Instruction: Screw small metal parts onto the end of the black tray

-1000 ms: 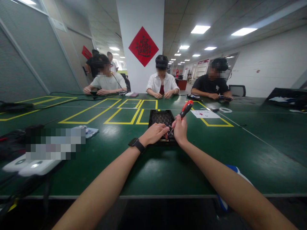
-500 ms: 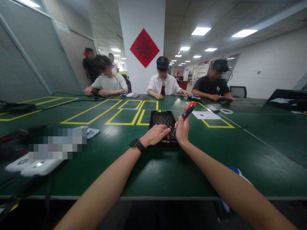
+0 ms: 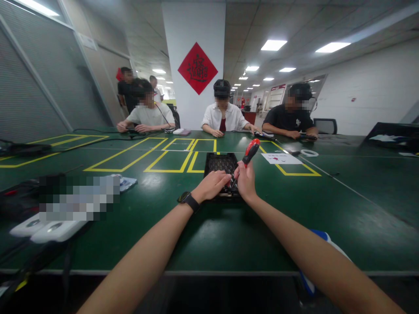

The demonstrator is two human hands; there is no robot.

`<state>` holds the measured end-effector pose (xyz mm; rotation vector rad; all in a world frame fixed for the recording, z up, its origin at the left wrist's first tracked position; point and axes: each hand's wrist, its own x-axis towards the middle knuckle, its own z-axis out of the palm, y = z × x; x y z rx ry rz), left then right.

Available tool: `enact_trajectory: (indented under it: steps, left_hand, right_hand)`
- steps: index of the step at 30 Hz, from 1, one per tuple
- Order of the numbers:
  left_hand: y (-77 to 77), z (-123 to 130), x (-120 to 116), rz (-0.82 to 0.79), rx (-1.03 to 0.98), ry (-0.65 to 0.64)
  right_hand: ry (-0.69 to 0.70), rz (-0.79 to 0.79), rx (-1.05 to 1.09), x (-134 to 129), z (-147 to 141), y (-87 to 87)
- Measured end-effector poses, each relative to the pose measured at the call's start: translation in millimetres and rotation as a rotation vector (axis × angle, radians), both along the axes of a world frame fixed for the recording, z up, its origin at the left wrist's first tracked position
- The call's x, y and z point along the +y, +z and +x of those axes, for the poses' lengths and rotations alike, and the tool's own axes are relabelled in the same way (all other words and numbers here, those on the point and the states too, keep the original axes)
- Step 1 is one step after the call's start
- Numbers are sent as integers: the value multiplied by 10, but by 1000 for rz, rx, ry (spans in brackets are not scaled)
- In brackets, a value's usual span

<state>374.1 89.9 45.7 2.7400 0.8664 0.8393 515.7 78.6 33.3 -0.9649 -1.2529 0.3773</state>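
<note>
A black, shallow rectangular case [image 3: 221, 162] with a patterned inside lies on the green table in front of me. My right hand [image 3: 246, 179] is closed round a screwdriver [image 3: 251, 151] with a red and black handle. The handle leans up and to the right, and the thin shaft points down into the near right part of the case. From the left, my left hand [image 3: 214, 183] reaches over the case's near edge, its fingers drawn together close to the shaft. Whatever those fingers pinch is too small and hidden to name.
White power strips [image 3: 55, 224] and dark cables lie at the left. A printed paper sheet [image 3: 282, 158] and a white ring [image 3: 309, 153] sit beyond my right hand. Yellow tape [image 3: 163, 170] marks the table. Several people sit or stand across from me.
My right hand has shifted slightly left, and the screwdriver's handle has moved left and stands a little steeper. My left hand stays about where it was, over the case.
</note>
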Motion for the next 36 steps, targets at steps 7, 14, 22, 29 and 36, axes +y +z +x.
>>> enact_trajectory:
  steps: [7,14,22,29,36]
  left_hand:
    - [20,-6,-30,-57,-50,-3]
    - [40,-5,-55,-99,-49,-1]
    - [37,5,-43,-97,-18,-39]
    - [31,2,-35,-92,-8,-30]
    - [46,5,-58,-105,-26,-13]
  right_hand:
    - [-2,-2,-35,-27,-3,8]
    - [-14,-10,-3,-41,-8,28]
    - [-11,-3,-11,-6,8,-6]
    - [-11,-12,5,-20,0,17]
    - [-7,-25,40,3,12,10]
